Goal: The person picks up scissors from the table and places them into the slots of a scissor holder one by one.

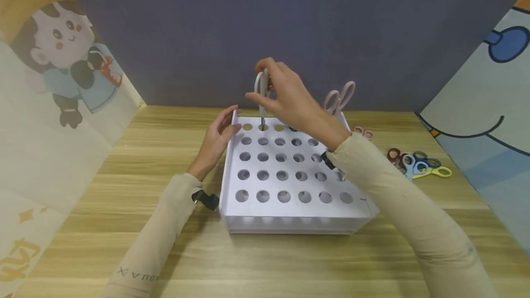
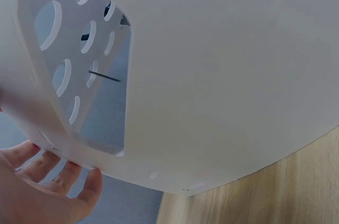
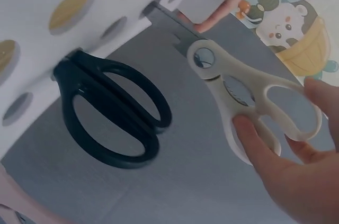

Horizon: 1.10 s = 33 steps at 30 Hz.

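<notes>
My right hand (image 1: 285,91) holds white-handled scissors (image 3: 233,83) upright by the finger loops, blades pointing down. Their tips are in a back-row hole of a white rack (image 1: 273,210) with rows of round holes. Through the rack's side opening, a thin dark blade shows in the left wrist view. My left hand (image 1: 215,139) grips the rack's back left corner, thumb over the side panel's edge, fingertips (image 2: 92,179) along its outside. Dark green scissors (image 3: 114,107) stand in the same row, mostly behind my right hand in the head view.
Pale pink scissors (image 1: 339,98) stand at the rack's back right. On the wooden table (image 1: 157,151) to the right lie small pink scissors (image 1: 363,132) and a cluster of red, light blue (image 1: 409,167), dark blue and yellow (image 1: 443,172) scissors. A grey wall (image 1: 198,49) closes the back.
</notes>
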{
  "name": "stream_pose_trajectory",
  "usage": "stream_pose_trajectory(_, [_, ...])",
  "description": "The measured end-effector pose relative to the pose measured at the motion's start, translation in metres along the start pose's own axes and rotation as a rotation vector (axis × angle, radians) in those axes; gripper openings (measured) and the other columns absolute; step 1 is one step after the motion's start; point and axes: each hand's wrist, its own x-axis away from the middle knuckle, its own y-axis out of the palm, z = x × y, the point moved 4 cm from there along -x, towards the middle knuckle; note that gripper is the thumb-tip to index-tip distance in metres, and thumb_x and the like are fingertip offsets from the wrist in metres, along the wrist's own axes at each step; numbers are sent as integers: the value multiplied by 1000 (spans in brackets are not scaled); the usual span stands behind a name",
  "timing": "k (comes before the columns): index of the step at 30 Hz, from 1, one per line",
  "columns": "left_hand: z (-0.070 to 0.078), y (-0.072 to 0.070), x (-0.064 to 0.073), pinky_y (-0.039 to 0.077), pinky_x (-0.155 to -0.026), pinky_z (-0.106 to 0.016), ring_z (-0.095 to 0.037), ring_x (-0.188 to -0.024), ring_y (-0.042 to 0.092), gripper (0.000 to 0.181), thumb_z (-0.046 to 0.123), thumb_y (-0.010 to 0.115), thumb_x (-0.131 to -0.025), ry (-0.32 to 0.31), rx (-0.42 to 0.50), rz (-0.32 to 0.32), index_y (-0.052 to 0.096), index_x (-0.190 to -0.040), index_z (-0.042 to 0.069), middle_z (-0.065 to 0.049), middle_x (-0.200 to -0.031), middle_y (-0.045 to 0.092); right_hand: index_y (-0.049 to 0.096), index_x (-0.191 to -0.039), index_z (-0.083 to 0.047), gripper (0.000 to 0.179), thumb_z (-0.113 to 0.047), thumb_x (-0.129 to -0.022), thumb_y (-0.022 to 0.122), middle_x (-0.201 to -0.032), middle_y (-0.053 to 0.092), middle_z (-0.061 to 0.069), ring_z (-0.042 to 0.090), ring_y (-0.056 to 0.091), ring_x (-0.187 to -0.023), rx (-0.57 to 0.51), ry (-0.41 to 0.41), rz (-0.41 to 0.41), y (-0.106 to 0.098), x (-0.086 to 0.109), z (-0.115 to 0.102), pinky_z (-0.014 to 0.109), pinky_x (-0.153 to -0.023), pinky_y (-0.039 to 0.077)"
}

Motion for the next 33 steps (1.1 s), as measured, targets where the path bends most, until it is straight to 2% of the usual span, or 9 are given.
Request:
stream_pose_trajectory(3, [0, 0, 0, 34, -117, -40, -31, -141, 40, 54, 4, 57, -96, 2, 2, 0, 42, -148, -1, -24, -148, 46, 51, -127, -5, 48, -34, -93, 70, -104, 56, 6, 21, 58, -99, 3, 41, -59, 5, 0, 4, 29, -87, 51])
stream_pose_trajectory(10, [0, 0, 1, 37, -115, -39, -24, -139, 44, 53, 6, 58, -97, -3, 0, -2, 43, -148, 3, -17, -147, 50, 54, -118, -4, 42, -32, -92, 73, -98, 56, 7, 20, 56, -87, 18, 91, -163, 19, 4, 14, 29, -74, 50])
stream_pose_trajectory(18, [1, -1, 1, 35, -116, -38, -23, -140, 43, 53, 9, 58, -97, 2, 1, -8, 44, -148, 4, -19, -148, 48, 54, -118, -4, 46, -35, -90, 74, -98, 55, 7, 21, 54, -84, 43, 125, -183, 26, 4, 13, 33, -71, 50])
stream_pose_trajectory(22, [2, -2, 2, 35, -116, -39, -28, -141, 41, 53, 8, 58, -98, 8, 6, -13, 43, -148, 3, -21, -149, 47, 54, -123, -3, 50, -35, -90, 74, -102, 59, 9, 24, 58, -89, 52, 148, -201, 25, 5, 13, 35, -76, 52])
stream_pose_trajectory(27, [2, -1, 2, 36, -116, -39, -32, -141, 40, 53, 6, 57, -98, 7, 9, -14, 41, -148, 0, -20, -148, 48, 45, -143, -4, 62, -32, -93, 70, -127, 62, 12, 27, 61, -110, 94, 194, -257, 15, 14, 8, 39, -93, 52])
stream_pose_trajectory(30, [2, -1, 2, 35, -116, -37, -31, -141, 40, 53, 6, 57, -97, 2, 3, -10, 42, -148, 2, -17, -148, 49, 40, -148, -6, 64, -28, -95, 68, -138, 56, 13, 28, 60, -117, 116, 175, -269, 6, 22, 3, 41, -96, 52])
stream_pose_trajectory(33, [3, -1, 2, 33, -117, -36, -32, -142, 40, 52, 5, 58, -97, 2, -2, -7, 44, -148, 3, -17, -148, 49, 41, -147, -6, 61, -25, -95, 68, -140, 55, 14, 31, 58, -120, 140, 138, -254, -4, 31, -2, 44, -98, 51])
